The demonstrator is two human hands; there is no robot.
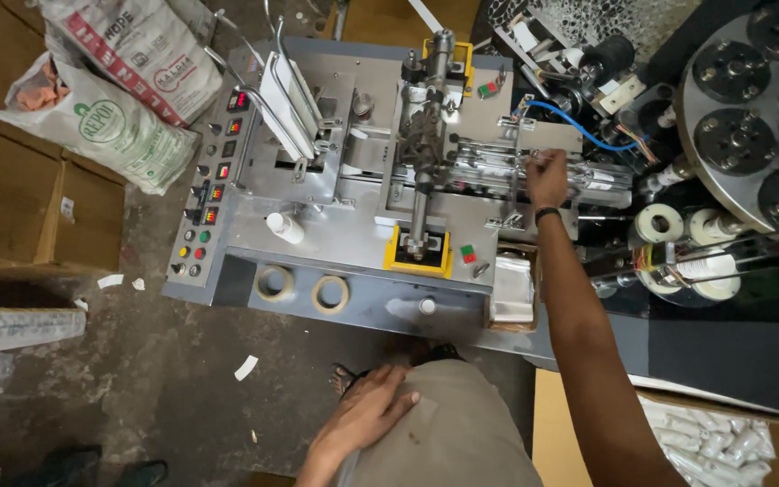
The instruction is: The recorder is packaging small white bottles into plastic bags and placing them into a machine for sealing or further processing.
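Crowded around the right hand [546, 174]: metal guide rails [579, 176] beneath the fingers, a blue hose [579, 126] arching just above, a vertical chain-and-shaft assembly [426, 144] to the left. Blocked further right by a round turret plate [750, 108] and white rolls [710, 271]. More room over the flat steel deck [344, 230], broken only by a small white bottle [286, 227]. Two tape rings [302, 289] on the lower ledge. Open floor [137, 361] at lower left beside the left hand [362, 419], bounded by sacks [110, 117] and cardboard boxes [11, 198].
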